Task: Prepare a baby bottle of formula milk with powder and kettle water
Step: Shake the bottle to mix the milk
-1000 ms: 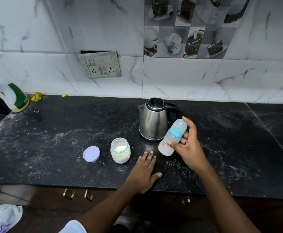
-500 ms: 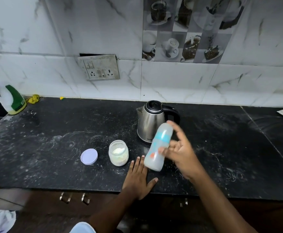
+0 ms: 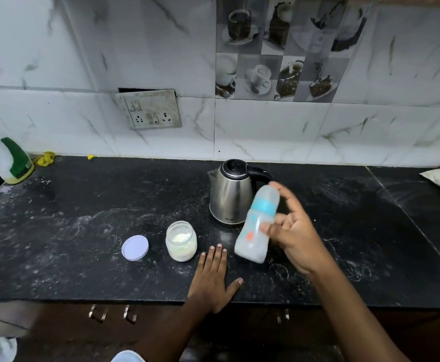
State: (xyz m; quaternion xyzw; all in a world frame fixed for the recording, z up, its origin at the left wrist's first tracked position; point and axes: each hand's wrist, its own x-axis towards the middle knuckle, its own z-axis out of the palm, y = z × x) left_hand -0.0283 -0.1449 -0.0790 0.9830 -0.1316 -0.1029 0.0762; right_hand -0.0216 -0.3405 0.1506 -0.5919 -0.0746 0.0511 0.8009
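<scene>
On the bench, left to right: a lid, then an open powder jar just beside it. The left hand lies flat, grip wide, holding nothing. The kettle stands behind. The right hand grips the bottle, tilted, cap up, in front of the kettle, above the bench.

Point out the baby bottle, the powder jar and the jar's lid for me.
Baby bottle [image 3: 258,226]: head view, on its clear body below the blue collar.
Powder jar [image 3: 181,241]: head view, on its glass side.
Lid [image 3: 135,248]: head view, centre of its top.
</scene>
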